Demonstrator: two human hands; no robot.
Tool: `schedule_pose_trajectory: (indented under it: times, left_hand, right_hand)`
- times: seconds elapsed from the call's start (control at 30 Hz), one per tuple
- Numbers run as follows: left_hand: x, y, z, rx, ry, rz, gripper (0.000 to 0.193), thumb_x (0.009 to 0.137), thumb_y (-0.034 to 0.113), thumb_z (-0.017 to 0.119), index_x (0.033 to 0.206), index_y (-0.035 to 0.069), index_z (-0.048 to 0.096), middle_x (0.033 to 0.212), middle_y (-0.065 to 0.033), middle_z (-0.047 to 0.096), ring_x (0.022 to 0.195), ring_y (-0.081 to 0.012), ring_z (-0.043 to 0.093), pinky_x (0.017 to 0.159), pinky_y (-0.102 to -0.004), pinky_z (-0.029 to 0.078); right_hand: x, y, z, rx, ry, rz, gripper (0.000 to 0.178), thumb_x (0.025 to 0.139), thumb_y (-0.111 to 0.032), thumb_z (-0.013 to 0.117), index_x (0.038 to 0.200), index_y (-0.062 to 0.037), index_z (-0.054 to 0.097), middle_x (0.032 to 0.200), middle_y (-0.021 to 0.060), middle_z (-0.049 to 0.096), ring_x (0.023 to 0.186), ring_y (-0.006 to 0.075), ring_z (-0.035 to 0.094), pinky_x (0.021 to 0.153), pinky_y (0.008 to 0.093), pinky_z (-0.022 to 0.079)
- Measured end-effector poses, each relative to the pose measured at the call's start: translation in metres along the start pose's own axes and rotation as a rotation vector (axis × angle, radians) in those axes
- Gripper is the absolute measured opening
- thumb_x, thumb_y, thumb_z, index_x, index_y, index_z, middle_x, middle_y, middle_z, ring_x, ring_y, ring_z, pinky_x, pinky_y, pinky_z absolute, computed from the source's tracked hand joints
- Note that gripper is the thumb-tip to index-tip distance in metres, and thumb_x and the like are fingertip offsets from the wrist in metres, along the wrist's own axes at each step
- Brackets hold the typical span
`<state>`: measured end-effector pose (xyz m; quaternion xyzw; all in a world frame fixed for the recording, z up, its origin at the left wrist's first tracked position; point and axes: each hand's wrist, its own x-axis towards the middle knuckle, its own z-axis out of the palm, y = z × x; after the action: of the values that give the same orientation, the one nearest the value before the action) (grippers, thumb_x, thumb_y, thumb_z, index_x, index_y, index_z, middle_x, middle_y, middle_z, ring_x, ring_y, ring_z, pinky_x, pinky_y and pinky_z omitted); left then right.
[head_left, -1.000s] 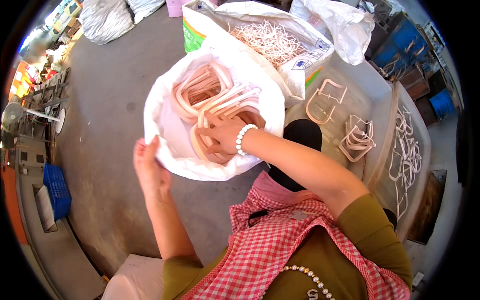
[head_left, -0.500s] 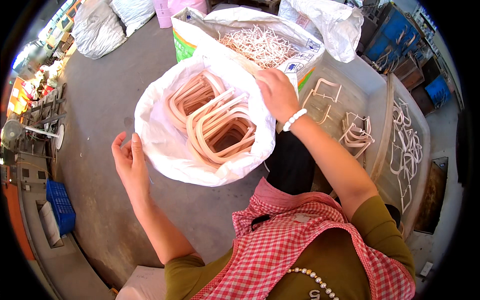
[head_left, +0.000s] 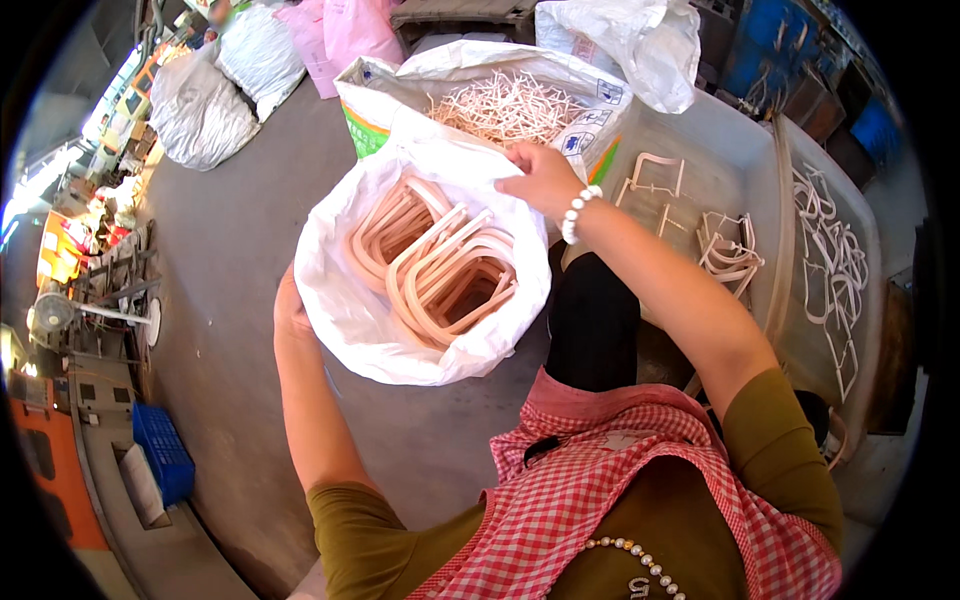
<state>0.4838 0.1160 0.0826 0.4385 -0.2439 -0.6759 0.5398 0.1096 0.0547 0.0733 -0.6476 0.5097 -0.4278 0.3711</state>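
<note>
- Right hand [head_left: 545, 182]: fingers pinching the round-mouthed white plastic sack [head_left: 325, 245] by its rim.
- Left hand [head_left: 291, 305]: beside it, fingers hidden, cannot tell.
- Inside: curved pale-pink frames [head_left: 400, 285].

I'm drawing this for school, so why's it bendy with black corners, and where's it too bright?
Head view: the fisheye lens bows the grey ledge at lower left and leaves black corners; head view: a bright light glares at upper left; head view: the white sack looks bright, with darker shadows among the peach U-shaped pieces inside.
</note>
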Motion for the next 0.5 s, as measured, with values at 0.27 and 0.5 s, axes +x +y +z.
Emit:
schedule_pose_trajectory:
  times: [0.27,0.5]
  left_hand:
    - [-0.008,0.099,0.006,1.817,0.669,0.632,0.034,0.075,0.012,0.059,0.106,-0.001,0.064,0.092,-0.0177,0.068,0.084,-0.0295,0.066,0.075,-0.0352,0.051]
    - [-0.001,0.13,0.035,1.957,0.742,0.606,0.053,0.072,0.013,0.061,0.124,0.007,0.053,0.123,-0.0176,0.056,0.115,-0.0331,0.051,0.097,-0.04,0.04]
  right_hand:
    - [0.016,0.008,-0.027,-0.161,0.239,-0.162,0.019,0.073,-0.009,0.062,0.091,-0.0063,0.069,0.078,0.0136,0.066,0.07,0.0263,0.063,0.065,0.0348,0.05]
    - [-0.017,-0.009,-0.038,-0.151,0.131,0.053,0.031,0.073,-0.015,0.071,0.103,-0.0066,0.064,0.091,0.0108,0.064,0.083,0.0222,0.061,0.073,0.032,0.048]
